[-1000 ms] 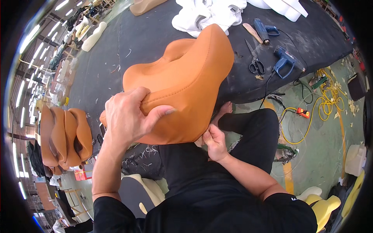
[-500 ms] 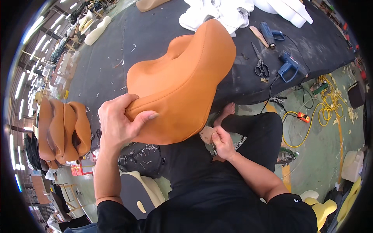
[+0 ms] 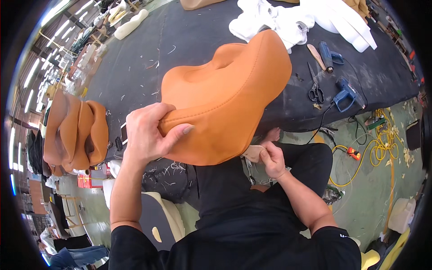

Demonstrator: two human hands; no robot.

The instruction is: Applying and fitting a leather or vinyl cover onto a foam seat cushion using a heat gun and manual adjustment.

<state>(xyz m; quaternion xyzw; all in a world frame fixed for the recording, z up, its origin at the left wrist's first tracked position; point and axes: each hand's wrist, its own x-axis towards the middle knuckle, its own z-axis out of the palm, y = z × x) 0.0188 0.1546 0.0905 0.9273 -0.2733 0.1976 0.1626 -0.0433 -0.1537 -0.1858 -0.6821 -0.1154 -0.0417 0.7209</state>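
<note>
An orange leather-look seat cushion [image 3: 229, 99], curved and stitched along a seam, stands tilted over my lap and the table edge. My left hand [image 3: 150, 132] grips its near left corner, thumb along the front face and fingers over the top. Below the cushion's lower right edge, my right hand [image 3: 272, 159] pinches a flat pale-brown piece [image 3: 253, 153] against that edge. Whether this is a flap of the cover or a separate tool, I cannot tell. The cushion's underside is hidden.
On the dark table [image 3: 135, 72] lie scissors [image 3: 316, 90], two blue heat guns [image 3: 346, 94], a wooden-handled tool [image 3: 316, 57] and white covers [image 3: 270, 22]. Similar tan cushions [image 3: 74, 130] are stacked at left. A yellow cable [image 3: 378, 148] coils on the floor at right.
The cushion and both hands sit slightly further right in view, as does the table, so the view itself has shifted. Both grips look the same, with the right hand still at the lower edge.
</note>
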